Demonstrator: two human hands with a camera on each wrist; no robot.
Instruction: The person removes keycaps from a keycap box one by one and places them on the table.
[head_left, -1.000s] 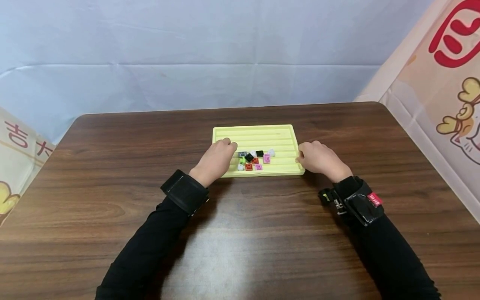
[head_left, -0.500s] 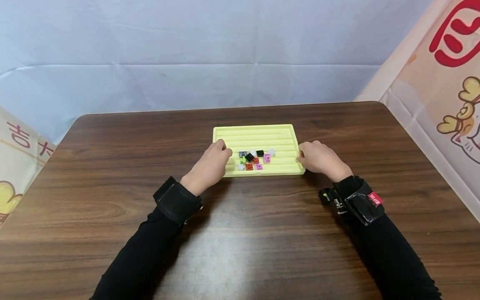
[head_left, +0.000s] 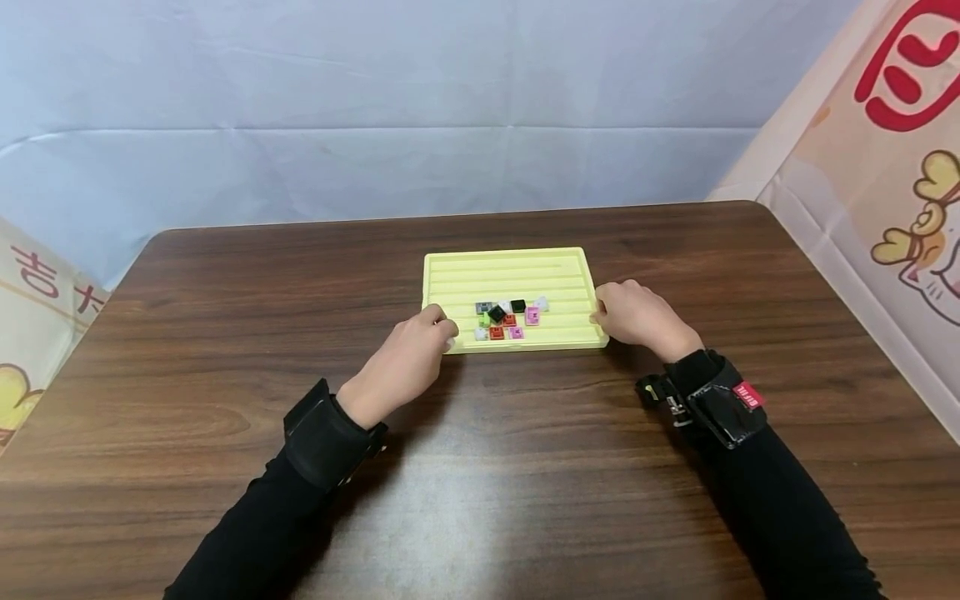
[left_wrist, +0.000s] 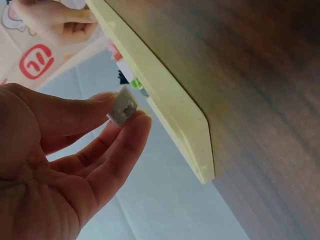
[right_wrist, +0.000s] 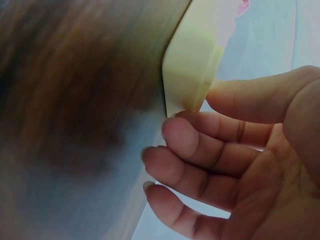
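Head: right hand (head_left: 648, 320) on tray (head_left: 510, 278) edge, tabletop (head_left: 525, 467) around.

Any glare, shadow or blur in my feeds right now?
Head: glare on the near part of the table, a dark shadow along the left arm. Left wrist: left hand and its pinched pale block fairly sharp, table softer. Right wrist: table badly blurred, tray washed out toward the top, right hand clearer.
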